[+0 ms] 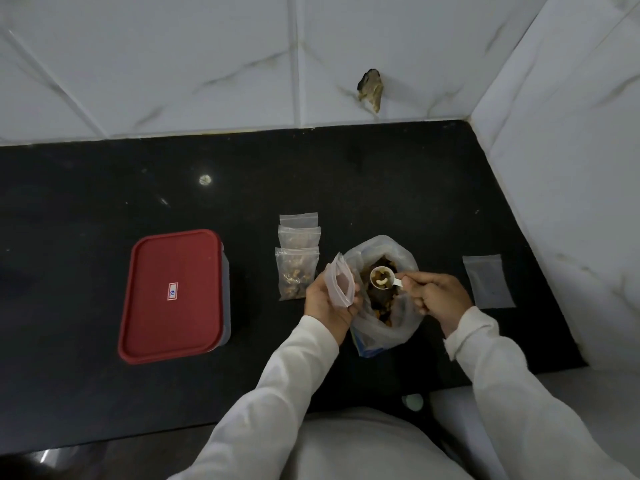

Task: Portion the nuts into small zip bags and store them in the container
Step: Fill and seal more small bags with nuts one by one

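**Scoop of nuts held beside an open zip bag**

Gripped a small zip bag [341, 284] in the left hand [327, 299], fingers curled round its lower part, mouth up and gaping toward the right. Pinched the handle of a white scoop [381, 277] in the right hand [438, 297], remaining fingers curled in. Held the scoop level over the open mouth of the big plastic bag [405, 317], just beside the small zip bag, with a cashew and a few darker nuts [380, 280] in its bowl. Saw more mixed nuts down inside the big plastic bag, standing on the black counter [104, 202] between the two hands.

Noted three more bags in a row just left of it, running toward the tiled wall [207, 64]: nearest bag [297, 277] and middle bag [299, 235] filled with nuts, farthest bag [298, 218] partly tucked under the middle one, contents unclear. Found one flat zip bag [488, 282] lying apart on the right. Found the container [225, 299] well off to the left, red lid [173, 254] on, small label [172, 291] at the centre of the lid.
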